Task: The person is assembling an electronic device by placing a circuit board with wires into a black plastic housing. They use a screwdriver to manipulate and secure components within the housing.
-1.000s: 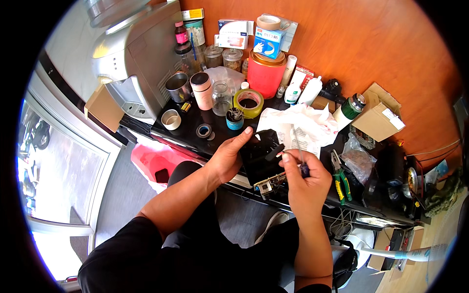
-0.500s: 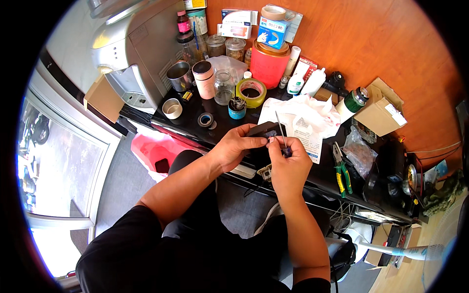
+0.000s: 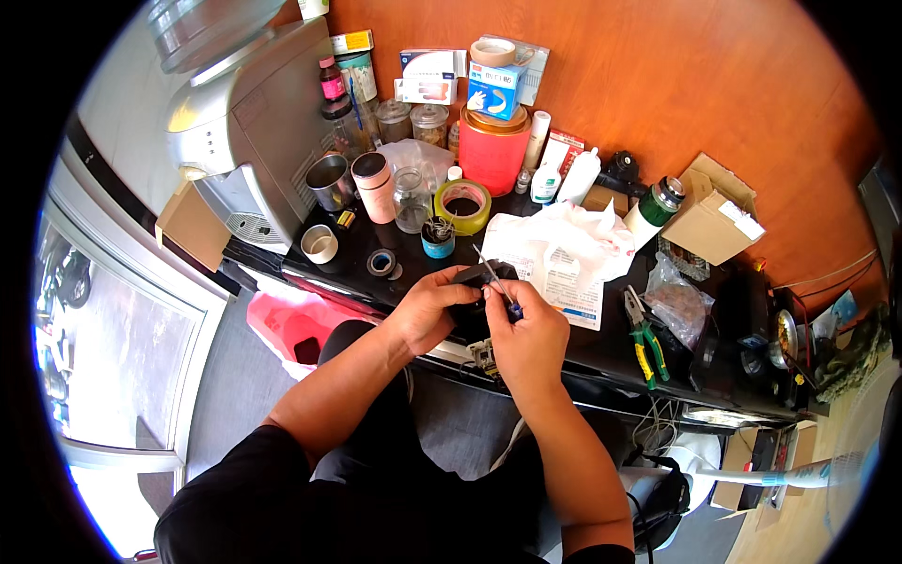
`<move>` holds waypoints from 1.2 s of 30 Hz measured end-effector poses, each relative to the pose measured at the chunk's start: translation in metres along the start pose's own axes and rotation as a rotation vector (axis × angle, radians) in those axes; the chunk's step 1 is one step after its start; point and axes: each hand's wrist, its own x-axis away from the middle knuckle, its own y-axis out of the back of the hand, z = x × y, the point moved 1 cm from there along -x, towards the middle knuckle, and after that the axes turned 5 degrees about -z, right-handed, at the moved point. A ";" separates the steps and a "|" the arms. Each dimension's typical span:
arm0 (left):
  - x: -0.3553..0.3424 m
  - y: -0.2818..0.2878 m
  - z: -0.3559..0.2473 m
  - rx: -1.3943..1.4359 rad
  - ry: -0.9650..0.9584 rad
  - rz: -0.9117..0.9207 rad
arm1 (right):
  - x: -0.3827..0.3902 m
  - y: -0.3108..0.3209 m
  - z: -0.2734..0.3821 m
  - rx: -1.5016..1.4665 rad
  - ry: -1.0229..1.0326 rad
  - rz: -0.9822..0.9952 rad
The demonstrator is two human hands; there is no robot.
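My left hand (image 3: 427, 312) is closed around a small black box-shaped part (image 3: 474, 275) above the front of the desk. Against its right side, my right hand (image 3: 528, 331) pinches a screwdriver (image 3: 484, 260) with a thin metal shaft and a dark blue handle. The shaft slants up and away to the left, past the black part, and the handle lies by my palm. My fingertips meet close together and hide much of the part. Just below the hands, a small pale device with exposed innards (image 3: 482, 355) sits at the desk edge.
Pliers (image 3: 645, 338) with green-yellow handles lie right, beside a clear plastic bag (image 3: 678, 291). Beyond my hands are a printed sheet (image 3: 575, 305), yellow tape roll (image 3: 462, 209), blue pot (image 3: 438, 246) and pink tumbler (image 3: 374, 188). A water dispenser (image 3: 235, 141) stands left.
The view has shifted, so the desk things appear further left and lower. The screwdriver shaft now leans more to the left. Both hands keep their hold.
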 end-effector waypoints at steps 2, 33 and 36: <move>-0.003 0.002 0.002 0.012 0.024 -0.018 | -0.003 0.002 0.001 0.041 -0.029 0.023; -0.006 0.007 0.001 -0.011 0.242 -0.174 | -0.011 0.011 -0.016 0.103 -0.177 0.190; -0.004 0.006 0.002 -0.020 0.240 -0.182 | -0.011 0.011 -0.018 0.123 -0.187 0.205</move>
